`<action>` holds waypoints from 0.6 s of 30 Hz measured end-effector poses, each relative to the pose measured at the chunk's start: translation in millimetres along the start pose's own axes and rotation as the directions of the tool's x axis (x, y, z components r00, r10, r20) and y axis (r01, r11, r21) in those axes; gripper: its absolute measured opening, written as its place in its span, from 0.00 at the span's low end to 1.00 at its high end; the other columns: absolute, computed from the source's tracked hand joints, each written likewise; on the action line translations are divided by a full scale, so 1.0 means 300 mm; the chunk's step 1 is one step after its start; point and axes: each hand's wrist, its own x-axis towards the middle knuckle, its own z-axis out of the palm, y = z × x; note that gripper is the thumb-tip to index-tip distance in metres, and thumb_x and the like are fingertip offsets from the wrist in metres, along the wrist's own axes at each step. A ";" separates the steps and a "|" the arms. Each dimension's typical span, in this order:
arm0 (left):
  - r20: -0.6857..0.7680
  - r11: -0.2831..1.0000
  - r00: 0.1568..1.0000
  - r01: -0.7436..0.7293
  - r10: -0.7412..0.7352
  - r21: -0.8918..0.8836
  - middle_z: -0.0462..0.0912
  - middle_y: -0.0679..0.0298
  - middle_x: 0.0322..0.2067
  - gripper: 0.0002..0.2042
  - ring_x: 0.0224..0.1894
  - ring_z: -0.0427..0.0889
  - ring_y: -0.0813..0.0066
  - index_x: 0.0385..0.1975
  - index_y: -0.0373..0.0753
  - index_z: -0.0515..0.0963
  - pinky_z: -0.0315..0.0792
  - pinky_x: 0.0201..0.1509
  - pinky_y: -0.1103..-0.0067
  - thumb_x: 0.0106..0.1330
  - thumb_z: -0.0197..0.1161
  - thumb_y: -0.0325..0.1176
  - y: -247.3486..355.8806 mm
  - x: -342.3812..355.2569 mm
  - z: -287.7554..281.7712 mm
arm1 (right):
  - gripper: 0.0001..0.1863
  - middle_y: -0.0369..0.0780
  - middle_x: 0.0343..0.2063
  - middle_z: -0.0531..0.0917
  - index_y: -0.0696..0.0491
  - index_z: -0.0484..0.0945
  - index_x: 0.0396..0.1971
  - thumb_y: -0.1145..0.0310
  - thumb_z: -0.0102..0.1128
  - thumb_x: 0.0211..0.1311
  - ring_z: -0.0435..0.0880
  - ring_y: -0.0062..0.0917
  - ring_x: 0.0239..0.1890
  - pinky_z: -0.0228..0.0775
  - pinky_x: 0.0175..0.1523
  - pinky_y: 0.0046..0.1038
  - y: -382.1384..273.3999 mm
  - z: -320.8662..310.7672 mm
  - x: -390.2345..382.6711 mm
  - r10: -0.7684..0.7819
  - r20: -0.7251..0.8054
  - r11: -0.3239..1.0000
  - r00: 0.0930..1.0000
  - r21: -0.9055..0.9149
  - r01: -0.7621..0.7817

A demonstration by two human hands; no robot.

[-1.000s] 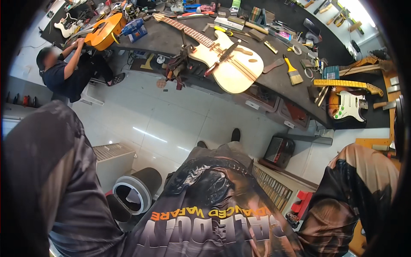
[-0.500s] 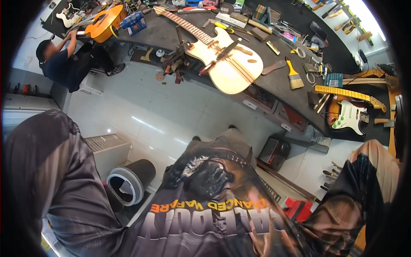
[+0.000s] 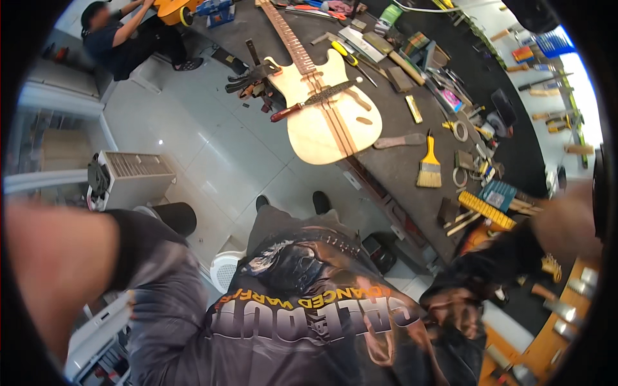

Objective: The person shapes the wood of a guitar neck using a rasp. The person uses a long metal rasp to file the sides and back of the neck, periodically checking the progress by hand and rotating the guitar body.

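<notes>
Hands are spread wide: the left hand is cut off past the lower left edge, and the right hand (image 3: 570, 222) is blurred at the right rim, so neither grip can be told. The unfinished guitar (image 3: 328, 119) lies untouched on the dark workbench (image 3: 399, 161) at upper centre, near a yellow brush (image 3: 429, 170). No step on it is judged in hand; any grasp would call for both arms to be lowered.
</notes>
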 end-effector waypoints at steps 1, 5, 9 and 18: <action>-0.053 0.978 0.977 0.208 -0.208 0.000 0.82 0.61 0.44 0.12 0.44 0.79 0.75 0.57 0.35 0.75 0.73 0.51 0.78 0.79 0.52 0.27 -0.022 -0.116 0.045 | 0.14 0.43 0.41 0.84 0.59 0.81 0.50 0.74 0.58 0.65 0.82 0.27 0.49 0.72 0.56 0.31 0.156 0.077 -0.049 0.147 0.063 0.989 0.987 -0.036 -0.145; 0.177 0.159 0.164 0.986 -0.970 -0.045 0.81 0.61 0.49 0.15 0.46 0.80 0.70 0.60 0.34 0.74 0.75 0.53 0.72 0.77 0.57 0.26 0.086 -0.774 0.236 | 0.24 0.47 0.51 0.83 0.62 0.77 0.57 0.64 0.67 0.65 0.81 0.39 0.58 0.71 0.64 0.37 1.114 0.240 -0.763 0.677 0.413 0.736 0.609 -0.355 -0.577; 0.318 -0.061 -0.247 0.866 -0.915 0.496 0.78 0.55 0.55 0.21 0.49 0.82 0.67 0.63 0.35 0.73 0.75 0.58 0.72 0.71 0.62 0.28 0.423 -1.429 0.072 | 0.45 0.50 0.64 0.74 0.55 0.66 0.70 0.57 0.78 0.55 0.75 0.50 0.65 0.69 0.68 0.48 1.129 0.386 -1.034 0.801 0.420 0.549 0.427 -0.798 -0.247; 0.409 -0.004 -0.579 0.580 -0.705 0.814 0.85 0.50 0.47 0.18 0.53 0.83 0.50 0.58 0.37 0.78 0.76 0.58 0.63 0.70 0.62 0.36 0.501 -1.502 -0.085 | 0.32 0.51 0.48 0.87 0.59 0.80 0.52 0.51 0.78 0.56 0.86 0.45 0.53 0.75 0.57 0.43 1.309 0.241 -0.943 0.804 0.578 0.570 0.139 -0.685 -0.454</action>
